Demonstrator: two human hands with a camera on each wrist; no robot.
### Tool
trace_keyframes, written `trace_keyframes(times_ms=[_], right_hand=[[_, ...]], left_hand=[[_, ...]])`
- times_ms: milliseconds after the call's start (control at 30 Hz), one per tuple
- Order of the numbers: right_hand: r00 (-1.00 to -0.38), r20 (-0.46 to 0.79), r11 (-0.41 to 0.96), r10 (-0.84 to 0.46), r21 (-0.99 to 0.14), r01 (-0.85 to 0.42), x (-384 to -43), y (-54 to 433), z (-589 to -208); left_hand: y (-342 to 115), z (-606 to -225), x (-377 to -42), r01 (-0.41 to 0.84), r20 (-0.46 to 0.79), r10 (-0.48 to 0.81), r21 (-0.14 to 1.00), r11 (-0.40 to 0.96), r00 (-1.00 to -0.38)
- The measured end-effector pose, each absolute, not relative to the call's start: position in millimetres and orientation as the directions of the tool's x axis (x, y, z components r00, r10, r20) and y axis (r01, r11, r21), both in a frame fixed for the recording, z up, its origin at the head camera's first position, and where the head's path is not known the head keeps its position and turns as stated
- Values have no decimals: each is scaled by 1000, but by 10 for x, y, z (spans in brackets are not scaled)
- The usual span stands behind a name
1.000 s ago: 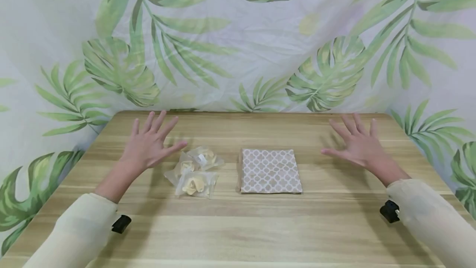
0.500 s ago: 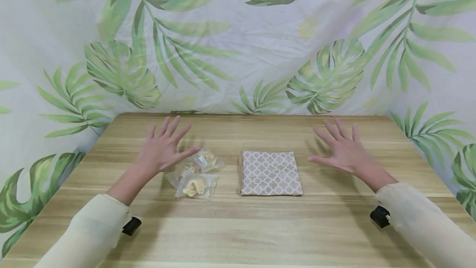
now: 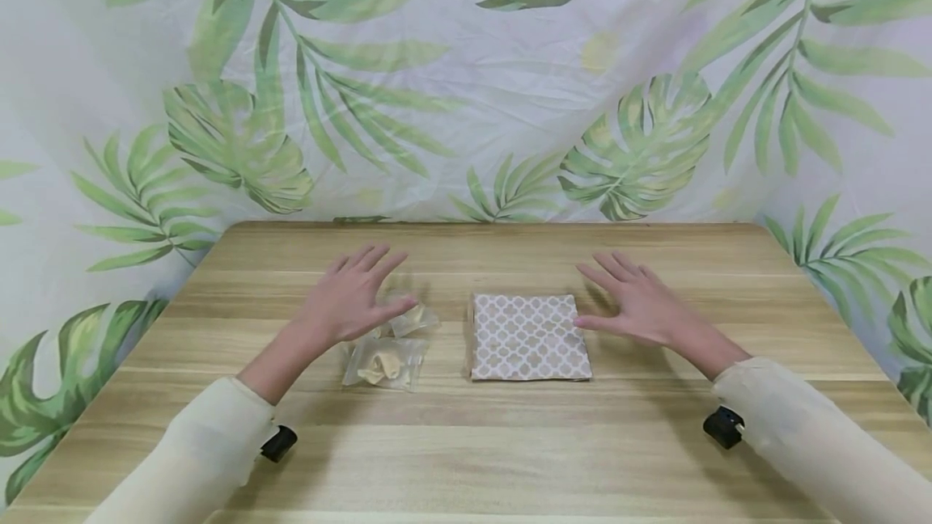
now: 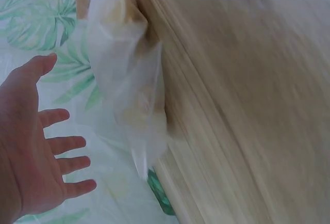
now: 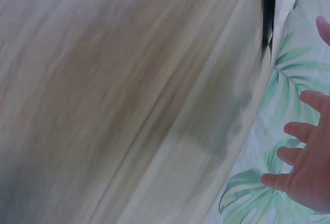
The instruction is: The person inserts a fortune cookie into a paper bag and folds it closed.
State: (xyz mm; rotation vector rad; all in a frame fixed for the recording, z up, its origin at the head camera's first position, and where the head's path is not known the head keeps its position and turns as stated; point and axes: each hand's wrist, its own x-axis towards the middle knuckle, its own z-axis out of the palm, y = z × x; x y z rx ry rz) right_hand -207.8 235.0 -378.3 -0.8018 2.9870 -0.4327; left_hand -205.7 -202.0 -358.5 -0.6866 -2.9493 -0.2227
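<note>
In the head view my left hand hovers with spread fingers over small clear plastic packets that hold pale yellow pieces. It hides part of the ones behind; the left wrist view shows the packets beyond the palm. Right of them lies a flat, square folded piece with a white-and-beige lattice pattern, which looks like a paper bag or cloth. My right hand, fingers extended, is at its right side, the thumb tip overlapping its edge in this view. Neither hand holds anything.
Everything lies on a wood-grain table. Behind its far edge hangs a white curtain printed with green leaves. A small black device sits under the left sleeve, and another black device under the right one.
Both hands have moved inward, the left to the right over the packets and the right to the left up to the patterned piece. The packets and the patterned piece have stayed in place.
</note>
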Motion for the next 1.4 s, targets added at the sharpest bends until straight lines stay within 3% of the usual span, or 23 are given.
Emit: trace_keyframes(times_ms=[367, 700, 1100, 1400], right_hand=[[-832, 88, 764, -548, -351, -541, -2058, 2115, -3813], [-791, 92, 711, -604, -385, -588, -2021, 1873, -3802], [-764, 36, 701, -644, -371, -609, -1998, 1669, -3812], [-748, 16, 704, -663, -328, -630, -2030, 1619, -3890]], left_hand=[[-1781, -3615, -2064, 568, 206, 530, 274, 776, -823], [-1551, -3608, -2070, 599, 121, 604, 378, 706, -788], [-1249, -3579, -2099, 692, 121, 705, 364, 624, -699], [-1148, -3589, -2138, 697, 79, 719, 338, 633, -691]])
